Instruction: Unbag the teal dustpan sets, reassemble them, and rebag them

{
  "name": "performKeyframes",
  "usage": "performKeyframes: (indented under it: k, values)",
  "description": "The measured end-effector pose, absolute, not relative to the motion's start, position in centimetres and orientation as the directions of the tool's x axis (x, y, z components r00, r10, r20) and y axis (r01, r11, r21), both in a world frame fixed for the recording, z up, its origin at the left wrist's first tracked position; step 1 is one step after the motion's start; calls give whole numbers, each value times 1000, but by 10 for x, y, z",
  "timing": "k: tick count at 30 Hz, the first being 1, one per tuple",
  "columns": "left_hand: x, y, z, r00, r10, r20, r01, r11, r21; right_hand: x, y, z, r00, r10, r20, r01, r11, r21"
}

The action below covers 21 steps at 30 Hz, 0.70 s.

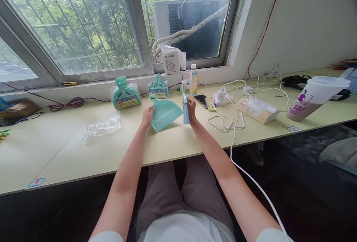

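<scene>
My left hand (147, 115) is closed on the handle end of a teal mini dustpan (164, 113), which rests tilted on the pale desk (97, 149). Upright on the desk just right of the pan stands a small light-blue brush (185, 110), gripped by my right hand (192, 109). Two packaged teal dustpan-and-brush sets, one on the left (125, 94) and one behind the pan (158, 88), lean against the window ledge. An empty clear plastic wrapper (102, 126) lies to the left.
A drink bottle (193, 79), phone (201, 100), white charger with cables (221, 97), tissue pack (257, 110) and a large lidded cup (315, 99) sit to the right. A tissue box (170, 60) is on the ledge. Wires (69, 103) trail at the left.
</scene>
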<state>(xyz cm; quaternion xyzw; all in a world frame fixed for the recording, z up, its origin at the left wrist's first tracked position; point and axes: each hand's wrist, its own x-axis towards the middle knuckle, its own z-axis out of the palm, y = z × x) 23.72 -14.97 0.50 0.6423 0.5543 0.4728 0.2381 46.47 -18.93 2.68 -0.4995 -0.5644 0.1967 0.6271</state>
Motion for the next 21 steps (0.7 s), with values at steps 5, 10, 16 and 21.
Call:
performKeyframes:
  k: [5, 10, 16, 21]
  values:
    - [199, -148, 10, -211, 955, 207, 839, 69, 539, 491, -187, 20, 337, 758, 559, 825, 48, -563]
    - [199, -155, 11, -308, 918, 250, 888, 184, 421, 493, -184, 8, 244, 836, 492, 930, -56, -365]
    - [207, -162, 15, -344, 879, 329, 896, 203, 395, 489, -185, 8, 260, 869, 421, 933, -114, -341]
    - [209, -164, 15, -433, 787, 439, 868, 233, 438, 477, -185, 1, 153, 937, 313, 960, -66, -272]
